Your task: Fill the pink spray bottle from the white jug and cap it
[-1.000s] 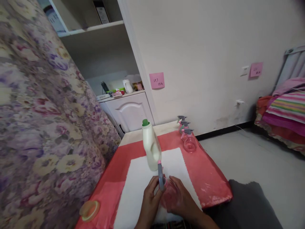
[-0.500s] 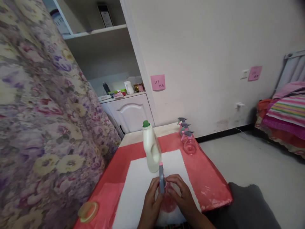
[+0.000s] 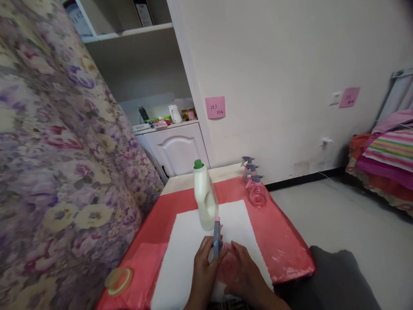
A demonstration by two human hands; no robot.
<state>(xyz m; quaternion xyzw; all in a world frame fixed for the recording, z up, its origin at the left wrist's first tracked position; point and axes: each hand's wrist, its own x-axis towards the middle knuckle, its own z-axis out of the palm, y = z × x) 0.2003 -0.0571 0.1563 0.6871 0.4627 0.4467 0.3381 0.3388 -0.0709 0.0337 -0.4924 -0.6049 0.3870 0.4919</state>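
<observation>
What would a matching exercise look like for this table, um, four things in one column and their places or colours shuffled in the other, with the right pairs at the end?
Things
1. Nearest spray bottle
2. Tall handled jug
3. Round tan object
4. Row of spray bottles

Places and colours
A. At the near left of the red cover
B. On the far right of the table, toward the wall
C. Between the left hand and the right hand
D. Green on top

Right pairs: 1-C, 2-D, 3-A, 4-B
</observation>
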